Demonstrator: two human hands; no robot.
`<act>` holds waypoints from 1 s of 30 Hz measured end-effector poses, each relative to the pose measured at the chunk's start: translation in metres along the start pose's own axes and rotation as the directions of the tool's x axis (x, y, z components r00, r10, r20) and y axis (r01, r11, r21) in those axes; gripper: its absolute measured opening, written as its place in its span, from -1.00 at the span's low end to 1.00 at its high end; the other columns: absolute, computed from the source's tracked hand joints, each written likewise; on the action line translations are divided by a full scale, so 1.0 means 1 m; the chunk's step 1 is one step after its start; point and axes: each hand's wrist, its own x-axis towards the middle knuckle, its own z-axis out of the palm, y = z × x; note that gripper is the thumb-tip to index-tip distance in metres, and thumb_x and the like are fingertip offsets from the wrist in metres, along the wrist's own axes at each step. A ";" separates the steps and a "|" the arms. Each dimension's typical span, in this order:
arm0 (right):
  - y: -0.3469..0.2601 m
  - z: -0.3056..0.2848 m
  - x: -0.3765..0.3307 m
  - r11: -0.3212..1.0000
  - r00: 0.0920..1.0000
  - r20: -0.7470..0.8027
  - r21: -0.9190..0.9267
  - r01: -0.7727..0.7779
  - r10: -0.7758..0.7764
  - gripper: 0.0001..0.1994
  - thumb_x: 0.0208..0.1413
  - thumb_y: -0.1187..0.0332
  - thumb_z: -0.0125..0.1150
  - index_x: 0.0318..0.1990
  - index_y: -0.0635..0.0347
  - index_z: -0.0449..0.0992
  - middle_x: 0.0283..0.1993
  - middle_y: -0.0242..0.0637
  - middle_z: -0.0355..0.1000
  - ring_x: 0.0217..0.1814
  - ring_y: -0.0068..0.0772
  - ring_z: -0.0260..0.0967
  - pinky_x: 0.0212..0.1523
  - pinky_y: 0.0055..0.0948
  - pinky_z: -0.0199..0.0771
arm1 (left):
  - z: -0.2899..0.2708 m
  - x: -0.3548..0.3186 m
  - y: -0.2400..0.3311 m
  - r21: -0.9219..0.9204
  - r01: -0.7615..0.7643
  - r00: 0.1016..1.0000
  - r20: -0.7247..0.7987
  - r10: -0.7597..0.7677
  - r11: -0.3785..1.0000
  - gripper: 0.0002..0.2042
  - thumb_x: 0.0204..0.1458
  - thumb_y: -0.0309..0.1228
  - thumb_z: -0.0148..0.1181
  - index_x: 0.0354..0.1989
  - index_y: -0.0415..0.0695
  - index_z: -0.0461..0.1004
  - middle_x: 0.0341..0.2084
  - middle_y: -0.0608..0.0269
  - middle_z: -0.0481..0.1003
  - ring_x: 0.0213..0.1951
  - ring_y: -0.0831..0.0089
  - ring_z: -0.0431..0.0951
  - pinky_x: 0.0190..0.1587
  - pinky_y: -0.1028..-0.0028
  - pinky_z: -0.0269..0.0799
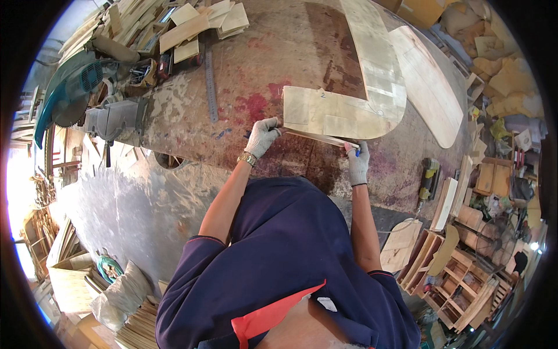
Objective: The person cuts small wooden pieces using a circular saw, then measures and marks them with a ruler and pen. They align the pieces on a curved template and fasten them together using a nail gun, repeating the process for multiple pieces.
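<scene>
My left hand point(263, 138), in a pale knit glove with a watch at the wrist, is closed around the left end of a thin wooden strip point(318, 138). The strip's right end is in my right hand point(358, 164), also gloved, with its fingers closed. A small blue object, too small to name, shows at that hand's fingertips. Directly beyond the strip, along its far side, lies a pale plywood panel point(343, 113) with a rounded corner, shaped like a bent arm. Whether strip and panel touch, I cannot tell.
A stained worktable point(244, 75) carries a metal ruler point(210, 87), a second pale board point(427, 87) and a yellow-black power tool point(429, 177) at right. A teal miter saw point(72, 96) stands left. Wood offcuts point(200, 26) are piled far left. Wooden frames point(465, 279) stand lower right.
</scene>
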 end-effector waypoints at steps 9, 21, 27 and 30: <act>0.003 -0.003 0.003 1.000 1.000 0.010 0.000 0.029 -0.029 -0.75 0.27 0.44 0.38 0.03 0.27 0.51 -0.19 -0.31 0.61 -0.28 -0.52 0.57 -0.35 -0.48 0.53 | 0.002 -0.006 0.016 0.075 -0.016 0.999 -0.042 0.019 0.997 -0.70 0.15 -0.47 0.42 -0.44 -0.26 0.36 -0.53 0.46 0.35 -0.39 0.66 0.21 -0.31 0.47 0.32; -0.008 0.000 0.001 0.999 1.000 0.008 0.030 -0.023 0.023 -0.71 0.28 0.36 0.40 0.03 0.28 0.49 -0.24 -0.29 0.61 -0.32 -0.49 0.56 -0.36 -0.46 0.51 | 0.002 -0.008 0.011 0.220 -0.240 0.956 -0.115 0.269 0.946 -0.72 0.01 -0.48 0.49 -0.46 -0.37 0.46 -0.59 0.17 0.29 -0.51 0.35 0.30 -0.36 0.37 0.31; -0.005 -0.003 0.004 1.000 1.000 0.014 0.005 -0.009 0.009 -0.73 0.27 0.39 0.40 0.02 0.27 0.50 -0.22 -0.30 0.61 -0.30 -0.50 0.56 -0.37 -0.47 0.53 | 0.004 -0.008 0.015 0.297 -0.218 0.957 -0.120 0.263 0.929 -0.71 0.00 -0.44 0.50 -0.47 -0.35 0.47 -0.58 0.07 0.33 -0.51 0.22 0.34 -0.37 0.34 0.34; -0.004 -0.004 0.004 1.000 1.000 0.016 0.025 -0.013 0.013 -0.74 0.26 0.42 0.39 0.02 0.28 0.49 -0.21 -0.30 0.60 -0.31 -0.51 0.56 -0.38 -0.49 0.55 | 0.007 -0.011 0.019 0.385 -0.191 0.949 -0.162 0.269 0.903 -0.74 0.00 -0.38 0.51 -0.42 -0.30 0.55 -0.54 0.04 0.45 -0.50 0.10 0.44 -0.38 0.28 0.39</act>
